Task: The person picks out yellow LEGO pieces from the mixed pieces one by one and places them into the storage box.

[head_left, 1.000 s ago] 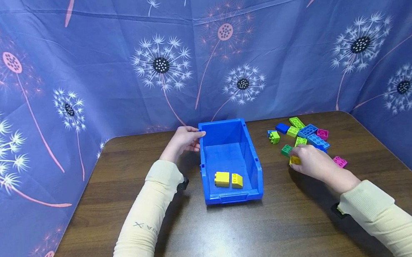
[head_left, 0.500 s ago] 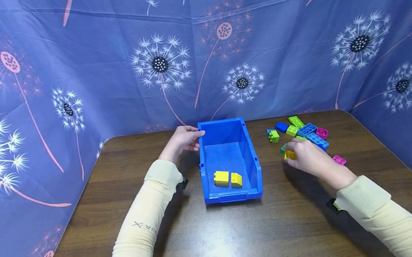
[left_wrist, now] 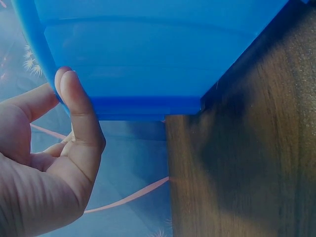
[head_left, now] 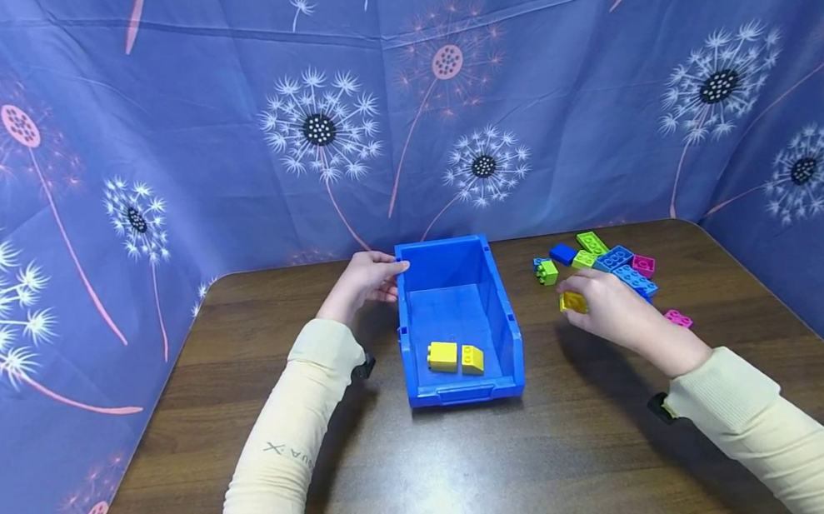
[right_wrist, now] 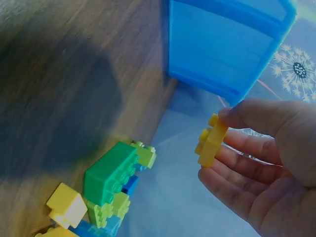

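My left hand (head_left: 369,281) pinches the upper left rim of a blue plastic bin (head_left: 467,398), the thumb on one side of the wall in the left wrist view. Two yellow toy bricks (head_left: 443,357) lie inside, near the bin's front. To the right of the bin, my right hand (head_left: 617,315) holds another yellow toy brick (right_wrist: 212,141) between thumb and fingertips. The right wrist view shows its studs facing left, above the table. Part of the loose bricks is hidden behind this hand in the head view.
Loose blue (head_left: 614,258), lime (head_left: 591,243) and pink (head_left: 642,266) bricks lie at the table's back right. The right wrist view also shows a green brick (right_wrist: 108,173) and a yellow one (right_wrist: 67,205) there. Patterned cloth (head_left: 219,143) hangs behind the wooden table (head_left: 407,492).
My right hand has moved left, away from the loose bricks, with the yellow toy brick in its fingers. The left hand and the bin look unmoved.
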The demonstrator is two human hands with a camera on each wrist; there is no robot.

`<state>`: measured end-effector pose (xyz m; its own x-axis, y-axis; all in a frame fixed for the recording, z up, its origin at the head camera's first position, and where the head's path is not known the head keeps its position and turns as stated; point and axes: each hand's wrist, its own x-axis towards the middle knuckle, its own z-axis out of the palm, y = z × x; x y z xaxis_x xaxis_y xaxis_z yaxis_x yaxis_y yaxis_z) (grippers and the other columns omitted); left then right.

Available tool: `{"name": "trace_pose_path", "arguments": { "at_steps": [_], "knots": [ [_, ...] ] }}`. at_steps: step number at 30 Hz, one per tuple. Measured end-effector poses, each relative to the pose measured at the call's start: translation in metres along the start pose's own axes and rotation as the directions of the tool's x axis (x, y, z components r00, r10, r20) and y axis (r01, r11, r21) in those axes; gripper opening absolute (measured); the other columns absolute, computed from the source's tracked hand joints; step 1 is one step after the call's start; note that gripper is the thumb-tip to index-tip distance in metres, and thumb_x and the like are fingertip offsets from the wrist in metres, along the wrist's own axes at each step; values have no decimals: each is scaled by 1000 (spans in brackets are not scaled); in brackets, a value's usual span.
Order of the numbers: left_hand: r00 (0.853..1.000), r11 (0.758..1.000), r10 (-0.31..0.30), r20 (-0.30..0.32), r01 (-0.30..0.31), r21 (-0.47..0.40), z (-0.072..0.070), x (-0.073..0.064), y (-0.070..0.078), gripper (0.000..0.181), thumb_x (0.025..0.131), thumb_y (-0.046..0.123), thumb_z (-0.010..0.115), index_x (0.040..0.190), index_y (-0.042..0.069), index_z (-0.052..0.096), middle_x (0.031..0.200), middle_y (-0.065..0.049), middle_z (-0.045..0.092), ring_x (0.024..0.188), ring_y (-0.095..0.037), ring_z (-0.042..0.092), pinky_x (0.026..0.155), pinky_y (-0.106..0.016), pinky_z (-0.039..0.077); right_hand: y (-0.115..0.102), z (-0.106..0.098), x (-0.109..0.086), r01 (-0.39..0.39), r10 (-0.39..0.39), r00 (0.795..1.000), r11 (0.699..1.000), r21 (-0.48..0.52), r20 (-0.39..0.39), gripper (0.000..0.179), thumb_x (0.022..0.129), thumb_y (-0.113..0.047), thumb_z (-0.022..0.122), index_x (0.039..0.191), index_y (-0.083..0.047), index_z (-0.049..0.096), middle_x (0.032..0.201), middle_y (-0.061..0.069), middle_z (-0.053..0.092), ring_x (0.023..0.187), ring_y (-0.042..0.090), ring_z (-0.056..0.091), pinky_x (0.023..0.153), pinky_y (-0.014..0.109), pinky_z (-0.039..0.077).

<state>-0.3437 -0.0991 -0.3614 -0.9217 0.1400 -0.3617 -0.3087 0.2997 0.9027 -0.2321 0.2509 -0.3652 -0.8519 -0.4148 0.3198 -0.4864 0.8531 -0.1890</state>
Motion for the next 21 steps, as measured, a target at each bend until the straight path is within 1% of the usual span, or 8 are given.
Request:
{"name": "trace_pose_path", "arguments": {
  "at_steps": [5, 10, 17, 21],
  "knots": [
    [1000, 1000, 2, 3, -2, -6, 0, 0, 0, 41, 89, 27, 66, 121, 4, 54, 82, -13, 61, 55, -16, 62, 63, -33, 59, -5, -2, 4, 19, -19, 999, 1000, 0, -44, 31, 72, -5, 78, 98, 7, 66, 91, 19, 64, 80, 30, 62, 70, 46, 56],
    [1000, 1000, 7, -2, -7, 5, 0, 0, 0, 41, 89, 28, 66, 120, 4, 54, 85, -13, 62, 57, -17, 63, 65, -33, 59, -14, -7, 8, 13, -11, 997, 1000, 19, -71, 32, 74, -6, 76, 102, 6, 65, 98, 20, 64, 85, 32, 62, 72, 47, 56],
    [1000, 1000, 5, -10, -4, 6, 1, -1, -1, 41, 88, 29, 67, 119, 5, 54, 87, -13, 62, 59, -17, 63, 67, -33, 59, -25, -11, 15, 29, -28, 993, 1000, 6, -116, 32, 75, -7, 76, 104, 3, 66, 97, 18, 63, 78, 27, 61, 66, 43, 57],
    [1000, 1000, 4, -13, -4, 5, 1, -1, -1, 41, 88, 29, 67, 119, 6, 54, 88, -13, 62, 59, -17, 63, 67, -33, 59, -30, -13, 19, 43, -42, 990, 999, 8, -134, 32, 76, -9, 74, 105, 3, 66, 100, 18, 63, 82, 28, 61, 69, 43, 56]
  ]
}}
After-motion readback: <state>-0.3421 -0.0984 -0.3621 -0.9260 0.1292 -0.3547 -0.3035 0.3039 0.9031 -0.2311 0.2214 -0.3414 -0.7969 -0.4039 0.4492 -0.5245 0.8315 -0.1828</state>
